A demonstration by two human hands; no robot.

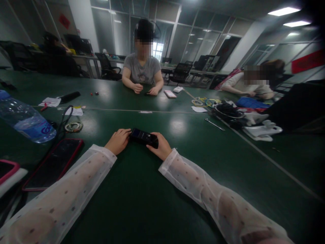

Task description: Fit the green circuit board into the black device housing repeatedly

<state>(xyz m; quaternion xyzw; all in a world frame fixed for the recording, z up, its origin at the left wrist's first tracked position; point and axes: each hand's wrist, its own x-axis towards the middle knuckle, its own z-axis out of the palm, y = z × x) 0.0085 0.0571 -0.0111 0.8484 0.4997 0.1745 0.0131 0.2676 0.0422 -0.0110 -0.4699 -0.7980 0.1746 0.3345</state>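
Observation:
A black handheld device (pixel 143 137) with a small screen at its left end and buttons beside it is held just over the green table, turned slightly. My right hand (pixel 160 145) wraps its right end, thumb along the near side and fingers at the far side. At the opposite end, my left hand (pixel 119 141) has its fingers closed together against the device's corner; its thumb is hidden. Sheer, dotted white sleeves cover both my forearms.
On the left are a water bottle (pixel 27 118), a phone with a red edge (pixel 54 164) and a coiled bracelet-like ring (pixel 73 126). A wrench (pixel 214 124) and heaped cables (pixel 225 110) lie right. Across the table (pixel 142 203) sits a person in a grey shirt (pixel 143 69); others sit farther off.

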